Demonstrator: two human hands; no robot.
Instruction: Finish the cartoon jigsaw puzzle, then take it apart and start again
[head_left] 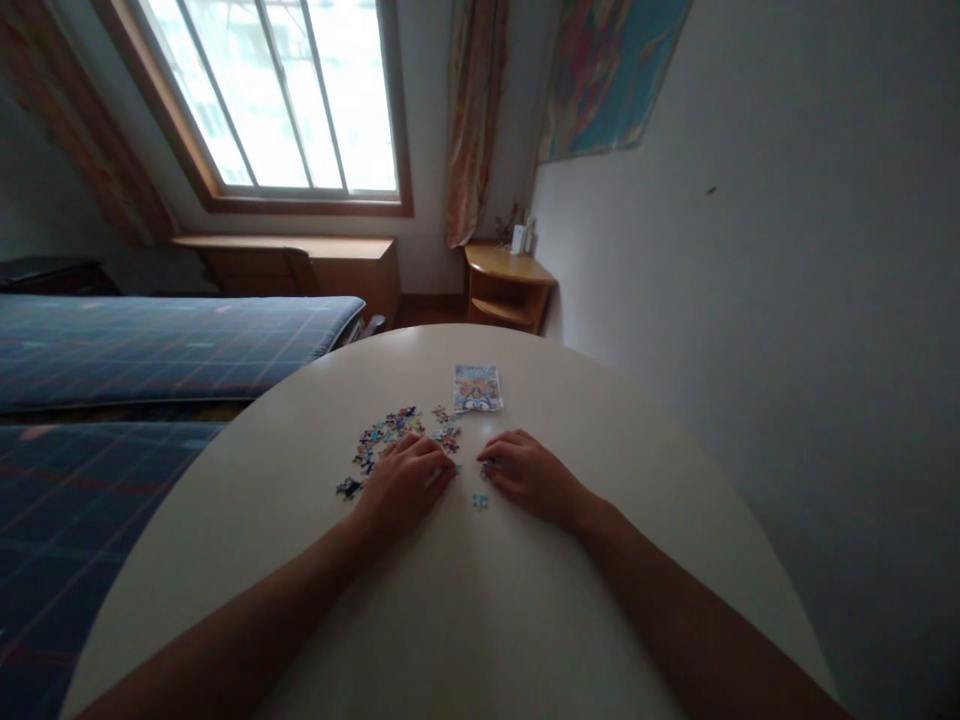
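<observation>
My left hand (405, 482) is closed in a pinch, with a small light-blue jigsaw piece (457, 469) showing at its fingertips. Facing it, my right hand (529, 478) has its thumb and fingers closed on another jigsaw piece (485, 468), partly covered by the fingers. A narrow gap separates the two hands. Just below them a lone pale-blue jigsaw piece (480, 502) lies flat on the table. Loose jigsaw pieces (386, 430) spread beyond and left of my left hand, which hides some of them. A smaller cluster of pieces (448, 436) lies between the hands and the picture card.
A printed picture card (478, 388) rests on the round white table (585, 400) past my hands. Left of the table are beds with blue plaid covers (172, 345). A wooden corner shelf (510, 265) stands behind, and a wall (750, 300) runs along the right.
</observation>
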